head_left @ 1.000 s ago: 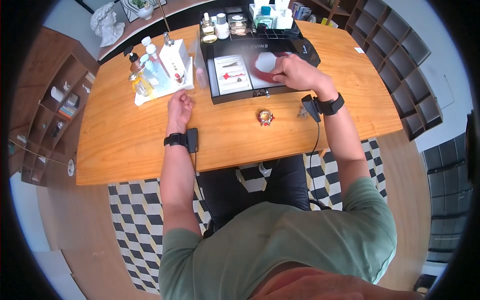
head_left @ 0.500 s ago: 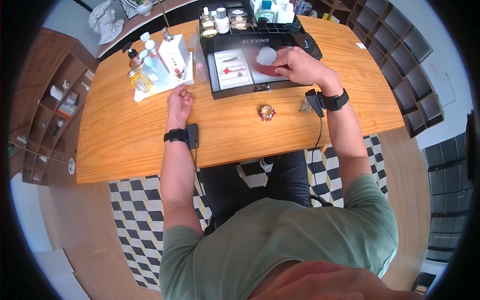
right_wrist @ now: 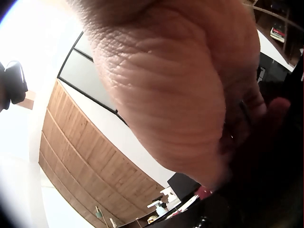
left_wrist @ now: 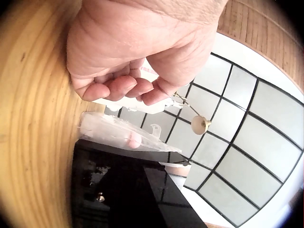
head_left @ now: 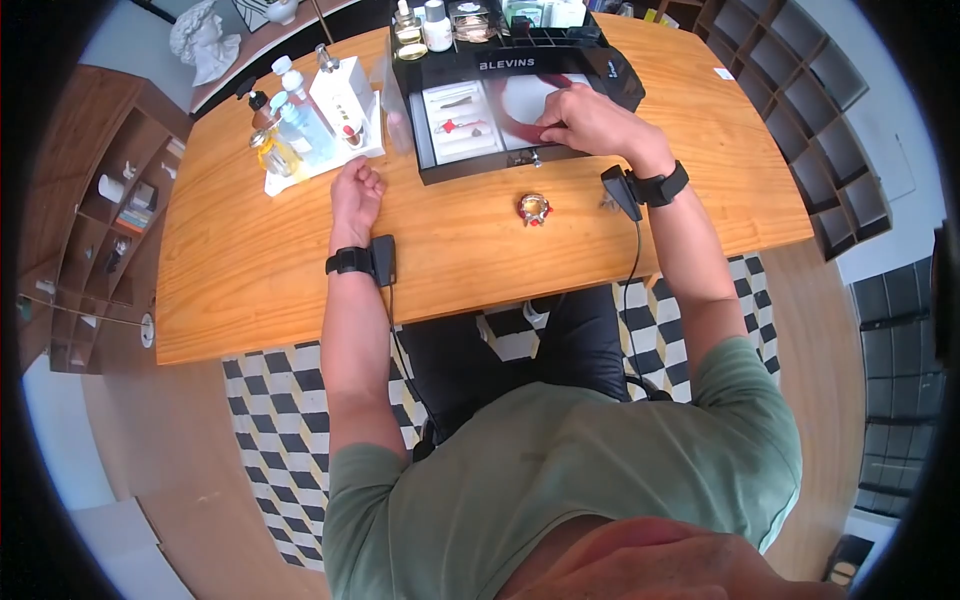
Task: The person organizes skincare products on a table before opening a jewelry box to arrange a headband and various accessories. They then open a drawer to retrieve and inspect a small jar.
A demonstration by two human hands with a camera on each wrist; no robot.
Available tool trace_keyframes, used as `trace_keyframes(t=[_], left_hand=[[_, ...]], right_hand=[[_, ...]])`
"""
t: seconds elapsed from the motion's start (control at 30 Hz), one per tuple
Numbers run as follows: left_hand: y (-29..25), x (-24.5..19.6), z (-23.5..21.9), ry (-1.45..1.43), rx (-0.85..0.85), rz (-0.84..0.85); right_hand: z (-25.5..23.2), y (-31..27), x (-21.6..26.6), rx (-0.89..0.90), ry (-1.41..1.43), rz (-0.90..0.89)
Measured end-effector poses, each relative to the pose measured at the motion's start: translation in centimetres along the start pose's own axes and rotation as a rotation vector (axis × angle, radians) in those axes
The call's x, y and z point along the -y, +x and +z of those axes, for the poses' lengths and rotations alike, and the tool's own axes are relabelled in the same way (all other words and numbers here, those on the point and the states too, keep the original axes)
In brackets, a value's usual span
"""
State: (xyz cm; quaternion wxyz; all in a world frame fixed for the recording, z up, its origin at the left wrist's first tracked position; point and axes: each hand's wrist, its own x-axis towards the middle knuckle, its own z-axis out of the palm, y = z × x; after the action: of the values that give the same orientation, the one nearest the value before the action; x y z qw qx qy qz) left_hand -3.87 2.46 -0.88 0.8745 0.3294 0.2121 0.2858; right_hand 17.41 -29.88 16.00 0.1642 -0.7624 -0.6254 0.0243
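In the head view my right hand [head_left: 590, 122] is over the right compartment of a black organizer's open drawer [head_left: 455, 173]. Its thumb and fingers pinch a dark red curved band, which looks like a headband [head_left: 512, 122], lying over the white drawer bottom. My left hand [head_left: 355, 193] rests on the table with loosely curled fingers and holds nothing. The left wrist view shows the same hand [left_wrist: 137, 52] beside the box's dark side. A white tray [head_left: 462, 143] with a red-charmed bracelet and small pieces fills the drawer's left part.
A ring-shaped beaded piece [head_left: 534, 209] lies on the table before the drawer, with a small greyish item [head_left: 608, 202] by my right wrist. Bottles [head_left: 305, 128] and a white box [head_left: 342, 98] stand on a white tray at left. More bottles [head_left: 437, 27] top the organizer.
The right hand keeps its grip on the red band, which now lies lower and steadier in the drawer's right compartment. My left hand stays on the table. The head view has shifted slightly.
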Motion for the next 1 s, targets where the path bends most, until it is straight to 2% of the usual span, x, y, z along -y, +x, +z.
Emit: trace_keyframes(t=[0.07, 0.17, 0.23, 0.33, 0.4, 0.43, 0.67, 1.0], left_hand=[[-0.1, -0.1, 0.1, -0.005, 0.004, 0.000], [0.1, 0.0, 0.0, -0.004, 0.009, -0.004], [0.2, -0.1, 0.0, -0.009, 0.013, -0.004], [0.2, -0.1, -0.1, -0.017, 0.013, -0.002], [0.2, 0.1, -0.2, -0.018, 0.010, -0.009], [0.5, 0.1, -0.3, -0.012, 0.021, -0.010], [0.3, -0.1, 0.0, 0.004, -0.006, -0.013], [0.0, 0.0, 0.2, 0.004, 0.003, -0.014]], right_hand=[[0.1, -0.1, 0.1, 0.029, -0.002, 0.004], [0.2, -0.6, 0.4, -0.058, 0.033, -0.035], [-0.4, -2.3, 2.2, -0.484, -0.022, -0.132], [-0.4, -5.7, 5.9, -0.375, 0.094, -0.074], [0.7, -7.2, 7.9, -0.117, 0.134, -0.047], [2.6, -7.6, 7.4, -0.046, 0.041, 0.005], [8.8, -7.4, 5.6, -0.089, 0.048, 0.107], [11.1, -7.3, 4.0, -0.091, -0.064, 0.126]])
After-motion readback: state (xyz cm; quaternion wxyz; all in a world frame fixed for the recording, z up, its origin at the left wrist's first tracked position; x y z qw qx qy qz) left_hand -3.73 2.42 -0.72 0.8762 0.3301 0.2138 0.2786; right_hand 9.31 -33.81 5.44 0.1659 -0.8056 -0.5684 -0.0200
